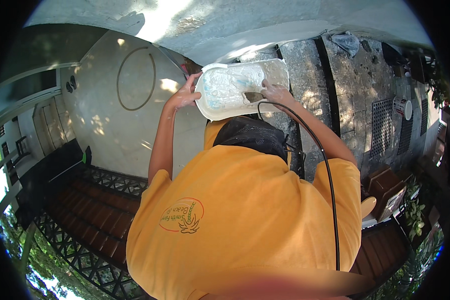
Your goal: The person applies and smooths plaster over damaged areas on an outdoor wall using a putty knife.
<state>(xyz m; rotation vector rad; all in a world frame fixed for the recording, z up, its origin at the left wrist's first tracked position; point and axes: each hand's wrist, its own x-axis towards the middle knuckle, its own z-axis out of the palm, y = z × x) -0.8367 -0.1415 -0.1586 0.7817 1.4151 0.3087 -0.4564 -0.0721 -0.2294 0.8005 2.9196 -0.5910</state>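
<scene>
A white plastic tub point(211, 113) is held out in front of my body, its inside coated with thick white paste point(230, 85) with pale blue streaks. My left hand point(185, 94) grips its left rim, fingers at the side and paste smeared on the skin. Over the right part of the tub, my right hand point(277, 94) is closed around a putty knife. The grey-brown blade of the putty knife point(254, 97) lies against the paste; its handle is hidden in my fingers. A black cable point(317, 142) passes beside my right wrist and runs back along the arm.
A pale wall point(210, 30) rises ahead. On the left floor lie a looped hose point(118, 80) and a pair of slippers point(71, 84). To the right are paving with dark strips, a floor grate point(381, 127), a white bucket point(402, 108) and a plastic bag point(346, 44).
</scene>
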